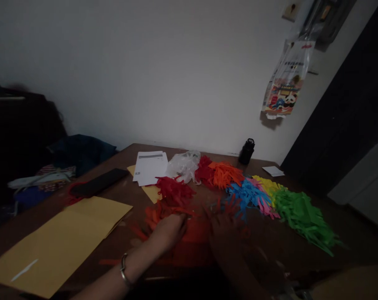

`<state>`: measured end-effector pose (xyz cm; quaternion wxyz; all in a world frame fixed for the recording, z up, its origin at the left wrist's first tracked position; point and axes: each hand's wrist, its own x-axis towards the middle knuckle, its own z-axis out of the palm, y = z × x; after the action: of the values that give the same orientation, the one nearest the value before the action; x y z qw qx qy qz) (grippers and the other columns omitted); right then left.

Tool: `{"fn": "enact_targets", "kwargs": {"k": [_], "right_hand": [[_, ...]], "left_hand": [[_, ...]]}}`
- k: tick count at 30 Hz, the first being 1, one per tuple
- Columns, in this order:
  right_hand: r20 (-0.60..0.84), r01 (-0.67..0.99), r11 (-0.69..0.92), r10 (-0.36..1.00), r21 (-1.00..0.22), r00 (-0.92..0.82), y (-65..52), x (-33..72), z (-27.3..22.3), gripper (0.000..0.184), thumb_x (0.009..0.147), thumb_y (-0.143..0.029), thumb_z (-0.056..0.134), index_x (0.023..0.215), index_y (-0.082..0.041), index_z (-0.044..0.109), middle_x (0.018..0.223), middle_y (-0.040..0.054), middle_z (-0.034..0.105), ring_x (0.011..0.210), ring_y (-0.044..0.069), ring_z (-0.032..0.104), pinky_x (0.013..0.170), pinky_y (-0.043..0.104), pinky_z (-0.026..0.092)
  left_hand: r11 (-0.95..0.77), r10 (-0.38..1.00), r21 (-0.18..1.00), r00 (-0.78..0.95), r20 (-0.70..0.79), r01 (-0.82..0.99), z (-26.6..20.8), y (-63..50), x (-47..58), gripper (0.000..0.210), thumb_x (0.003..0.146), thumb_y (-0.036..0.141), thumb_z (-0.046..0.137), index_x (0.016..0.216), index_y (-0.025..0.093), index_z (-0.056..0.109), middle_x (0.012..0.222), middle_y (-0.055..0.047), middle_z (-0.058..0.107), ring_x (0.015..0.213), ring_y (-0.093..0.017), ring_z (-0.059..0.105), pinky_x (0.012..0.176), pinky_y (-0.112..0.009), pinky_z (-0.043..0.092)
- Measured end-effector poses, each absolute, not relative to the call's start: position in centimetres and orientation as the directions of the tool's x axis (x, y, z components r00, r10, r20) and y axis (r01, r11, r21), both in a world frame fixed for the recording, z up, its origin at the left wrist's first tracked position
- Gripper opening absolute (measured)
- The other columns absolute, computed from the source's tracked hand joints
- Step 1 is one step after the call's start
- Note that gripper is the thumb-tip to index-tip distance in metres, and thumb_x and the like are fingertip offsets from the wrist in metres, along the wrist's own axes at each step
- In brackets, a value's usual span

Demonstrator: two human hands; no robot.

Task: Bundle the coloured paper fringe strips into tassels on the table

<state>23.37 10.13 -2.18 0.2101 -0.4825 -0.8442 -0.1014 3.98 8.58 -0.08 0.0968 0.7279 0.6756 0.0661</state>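
A sheet of orange paper (pixel 196 231) with strips cut along it lies in front of me at the table's near edge. At its left side, my left hand (pixel 171 228), with a silver bangle on the wrist, has its fingers curled shut on the fringed orange paper. My right hand (pixel 223 227) rests over the sheet's right side, dim and partly blurred, its fingers seemingly stretched out. Loose orange strips (pixel 153 216) spread beside the left hand. Just beyond lies a red fringed paper bundle (pixel 174 191).
Orange (pixel 226 175), blue (pixel 248 195), yellow (pixel 268 186) and green fringed paper bundles (pixel 306 214) line the right. Yellow sheets (pixel 63 237) and a black case (pixel 99 182) lie left. White papers (pixel 150 167), a plastic bag (pixel 184 164) and a black bottle (pixel 246 151) stand farther back.
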Motion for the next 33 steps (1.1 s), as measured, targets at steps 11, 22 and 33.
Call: {"fn": "enact_targets", "kwargs": {"k": [11,22,33], "right_hand": [[0.499,0.516,0.853,0.412,0.083,-0.762,11.4,21.7,-5.5,0.015,0.081,-0.006,0.061,0.072,-0.017,0.066,0.073,0.0052,0.066,0.073,0.019,0.059,0.067,0.032,0.044],[0.509,0.524,0.852,0.44,0.024,-0.739,9.9,22.6,-4.7,0.008,0.081,-0.011,0.063,0.084,-0.018,0.066,0.081,0.0041,0.067,0.082,0.02,0.059,0.076,0.033,0.043],[0.221,0.744,0.668,0.72,0.037,-0.658,11.2,23.9,-3.6,0.012,0.088,-0.011,0.056,0.091,-0.017,0.066,0.096,0.0087,0.067,0.092,0.025,0.059,0.08,0.042,0.042]], "left_hand": [[-0.21,0.973,0.228,0.18,0.146,0.951,1.5,6.9,3.4,0.024,0.088,0.016,0.048,0.108,0.019,0.062,0.114,-0.011,0.066,0.107,-0.026,0.059,0.091,-0.039,0.043],[-0.56,0.784,0.085,0.494,0.375,0.824,-4.3,6.0,3.6,0.013,0.087,0.011,0.058,0.079,0.021,0.062,0.081,-0.002,0.067,0.085,-0.021,0.054,0.085,-0.04,0.03],[-0.176,0.982,0.174,0.16,0.101,0.969,-1.4,5.1,3.4,0.03,0.094,0.018,0.038,0.091,0.018,0.068,0.102,-0.011,0.069,0.098,-0.029,0.062,0.083,-0.045,0.041]]}}
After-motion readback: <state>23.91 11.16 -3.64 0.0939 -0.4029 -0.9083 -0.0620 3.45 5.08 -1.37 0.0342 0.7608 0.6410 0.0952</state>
